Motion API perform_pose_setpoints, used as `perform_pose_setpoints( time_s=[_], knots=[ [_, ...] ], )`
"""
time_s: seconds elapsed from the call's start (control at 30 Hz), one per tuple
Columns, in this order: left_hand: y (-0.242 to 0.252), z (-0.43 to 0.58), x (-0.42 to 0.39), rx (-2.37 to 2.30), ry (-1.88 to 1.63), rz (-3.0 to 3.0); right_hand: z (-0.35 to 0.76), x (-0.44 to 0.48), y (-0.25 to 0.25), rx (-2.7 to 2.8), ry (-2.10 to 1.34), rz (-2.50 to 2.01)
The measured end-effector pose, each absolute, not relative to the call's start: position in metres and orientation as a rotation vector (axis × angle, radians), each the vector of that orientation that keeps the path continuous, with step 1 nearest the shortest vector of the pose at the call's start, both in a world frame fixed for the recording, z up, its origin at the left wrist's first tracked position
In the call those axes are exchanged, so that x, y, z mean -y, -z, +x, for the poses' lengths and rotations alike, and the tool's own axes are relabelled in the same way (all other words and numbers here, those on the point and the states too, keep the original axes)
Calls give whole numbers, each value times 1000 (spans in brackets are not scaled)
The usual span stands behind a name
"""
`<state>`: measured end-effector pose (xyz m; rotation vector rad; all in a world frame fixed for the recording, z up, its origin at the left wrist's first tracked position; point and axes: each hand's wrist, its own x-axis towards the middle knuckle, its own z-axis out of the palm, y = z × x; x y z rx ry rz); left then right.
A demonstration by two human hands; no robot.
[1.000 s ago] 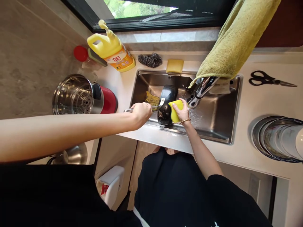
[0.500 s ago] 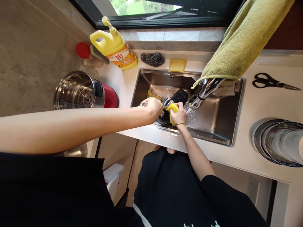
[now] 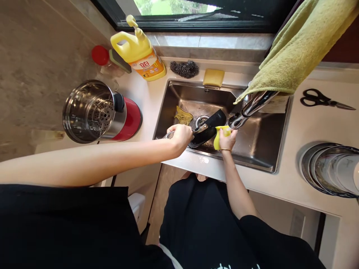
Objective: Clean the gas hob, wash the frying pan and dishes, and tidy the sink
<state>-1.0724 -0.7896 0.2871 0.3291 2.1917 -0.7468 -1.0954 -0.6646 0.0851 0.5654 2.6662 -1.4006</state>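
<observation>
My left hand (image 3: 181, 137) is closed around the handle of a black frying pan (image 3: 214, 120), which is tilted on its side inside the steel sink (image 3: 260, 145). My right hand (image 3: 227, 140) grips a bright yellow cleaning cloth (image 3: 217, 142) beside the pan's right edge, just under the tap (image 3: 238, 118). Part of the handle is covered by my left fingers, and the pan's inner face is mostly turned from view. A crumpled olive-yellow cloth (image 3: 184, 116) lies in the sink's left part, near the drain (image 3: 201, 120).
Behind the sink are a yellow detergent jug (image 3: 143, 59), a steel wool scrubber (image 3: 184, 69) and a yellow sponge (image 3: 213, 77). A steel steamer pot (image 3: 88, 112) stands left. Scissors (image 3: 322, 100) and stacked bowls (image 3: 331, 168) lie right. A towel (image 3: 297, 56) drapes over the tap.
My right hand has moved right with the yellow cloth, from the pan's handle to beneath the tap. My left hand still grips the handle. The olive cloth and drain show more fully.
</observation>
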Motion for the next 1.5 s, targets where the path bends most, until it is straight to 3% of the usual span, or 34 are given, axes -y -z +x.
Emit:
perform_pose_setpoints(
  time_s=[0.2,0.33,0.5,0.57,0.63,0.8,0.93,1.07,1.2,1.5],
  knots=[
    [-279,-1060,780,-2361,624,149,-1101,682,-96,-2730,1257,-134],
    [-276,-1058,777,-2359,617,114,-1096,690,-96,-2852,1077,38],
    [-274,-1060,774,-2353,642,79,-1097,675,-86,-2803,1122,-200],
    [-274,-1062,772,-2374,601,59,-1104,667,-84,-2805,1122,16],
    [-275,-1065,770,-2381,563,53,-1111,662,-84,-2765,1208,181],
    [-280,-1077,766,-2305,589,97,-1105,672,-92,-2564,1437,-115],
    [-287,-1085,766,-2248,598,100,-1105,679,-89,-2640,1388,27],
    [-291,-1090,768,-2206,579,95,-1120,668,-81,-2521,1622,305],
    [-291,-1093,767,-2239,525,83,-1125,662,-81,-2333,1815,161],
    [-293,-1091,773,-2203,551,75,-1125,668,-81,-2574,1400,124]
  ],
)
